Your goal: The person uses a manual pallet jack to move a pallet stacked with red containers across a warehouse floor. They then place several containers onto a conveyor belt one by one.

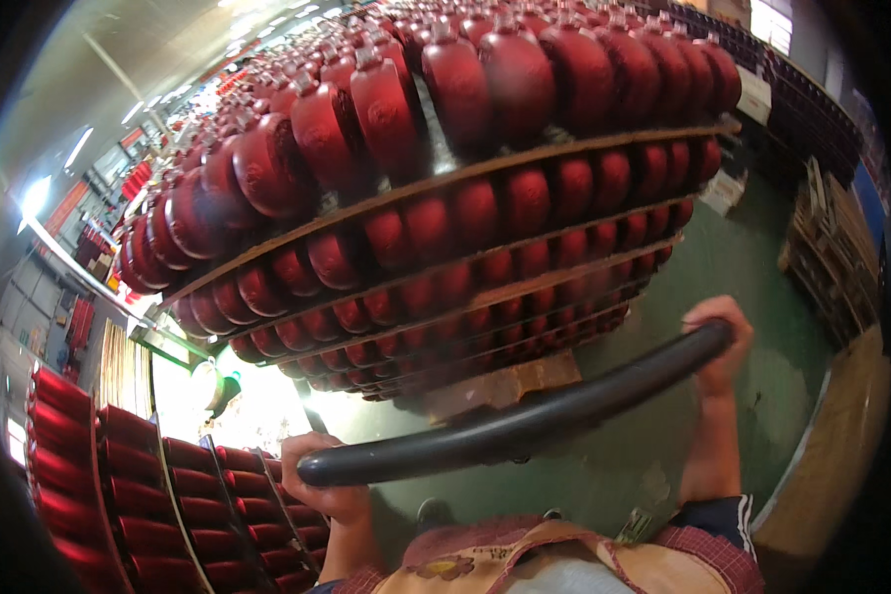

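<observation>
A thick black handlebar (525, 421) runs across in front of my body, higher at its right end. My left hand (319, 485) is wrapped round its left end, and my right hand (723, 337) grips the right end. Just beyond the bar stands a tall stack of dark red, round-shouldered bottles (391, 109) with short necks. Thin boards (564, 147) part the bottles into several tiers. Under the stack a pale wooden base (505, 386) shows in part. How the bar joins what is below it is hidden.
Another stack of red bottles (134, 495) stands close at my left. Wooden pallets (827, 252) lean at the right, near a dark stack (797, 114) farther back. A white box (723, 190) sits on the green floor (752, 247). Bright light falls at the left beyond the stack.
</observation>
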Demonstrator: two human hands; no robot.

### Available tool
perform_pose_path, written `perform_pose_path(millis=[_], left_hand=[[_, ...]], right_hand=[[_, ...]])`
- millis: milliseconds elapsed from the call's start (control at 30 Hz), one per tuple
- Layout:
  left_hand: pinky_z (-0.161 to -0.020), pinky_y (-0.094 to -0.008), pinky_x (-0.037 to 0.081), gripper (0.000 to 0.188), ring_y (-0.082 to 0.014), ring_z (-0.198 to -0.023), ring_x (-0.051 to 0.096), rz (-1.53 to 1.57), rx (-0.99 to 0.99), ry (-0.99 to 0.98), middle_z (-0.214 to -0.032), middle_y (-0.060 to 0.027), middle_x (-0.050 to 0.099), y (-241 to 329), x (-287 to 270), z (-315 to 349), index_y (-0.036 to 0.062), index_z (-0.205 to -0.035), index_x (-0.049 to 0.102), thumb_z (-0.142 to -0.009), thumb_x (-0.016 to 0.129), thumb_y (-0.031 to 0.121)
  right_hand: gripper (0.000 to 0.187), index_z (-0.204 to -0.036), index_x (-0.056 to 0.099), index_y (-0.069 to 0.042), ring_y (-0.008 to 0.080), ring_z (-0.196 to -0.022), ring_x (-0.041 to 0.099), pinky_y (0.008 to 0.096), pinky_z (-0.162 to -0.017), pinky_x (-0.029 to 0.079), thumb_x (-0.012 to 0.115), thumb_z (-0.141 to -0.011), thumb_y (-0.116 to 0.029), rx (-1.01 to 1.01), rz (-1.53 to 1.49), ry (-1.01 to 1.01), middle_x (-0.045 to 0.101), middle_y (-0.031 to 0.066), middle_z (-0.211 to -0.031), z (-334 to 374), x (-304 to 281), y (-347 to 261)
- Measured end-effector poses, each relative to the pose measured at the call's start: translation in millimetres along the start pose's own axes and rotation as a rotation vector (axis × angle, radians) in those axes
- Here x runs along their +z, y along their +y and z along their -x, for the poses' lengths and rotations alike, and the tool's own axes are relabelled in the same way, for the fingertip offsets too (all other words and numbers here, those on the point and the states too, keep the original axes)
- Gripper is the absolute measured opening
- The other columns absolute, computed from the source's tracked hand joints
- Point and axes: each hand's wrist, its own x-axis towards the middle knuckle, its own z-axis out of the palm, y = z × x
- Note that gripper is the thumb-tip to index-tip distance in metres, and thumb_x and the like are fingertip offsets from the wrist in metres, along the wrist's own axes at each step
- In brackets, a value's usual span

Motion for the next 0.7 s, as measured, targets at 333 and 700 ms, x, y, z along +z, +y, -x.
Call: perform_pose_path(millis=[333, 700], left_hand=[[-0.054, -0.0242, 0.038, 0.024, -0.011, -0.056, 0.051, 0.426, -0.342, -0.456, -0.064, -0.005, 0.057, -41, 25, -85, 0.002, -0.081, 0.057, -0.07, 0.079, 0.004], [-0.053, -0.0216, 0.039, 0.025, -0.0105, -0.055, 0.053, 0.486, -0.307, -0.607, -0.064, -0.0062, 0.058, -83, 52, -121, 0.0004, -0.084, 0.059, -0.064, 0.072, -0.007]], right_hand=[[0.011, -0.087, 0.056, -0.002, 0.0089, -0.054, 0.046, 0.0208, -0.045, 0.04, 0.065, -0.083, 0.004, 0.203, 0.152, 0.445, 0.048, 0.0027, -0.069, 92, 1, -124], [0.018, -0.078, 0.053, 0.005, 0.0136, -0.039, 0.048, 0.0264, -0.037, 0.042, 0.07, -0.082, 0.0, 0.084, -0.346, 0.086, 0.051, 0.009, -0.053, 122, 3, -153]])
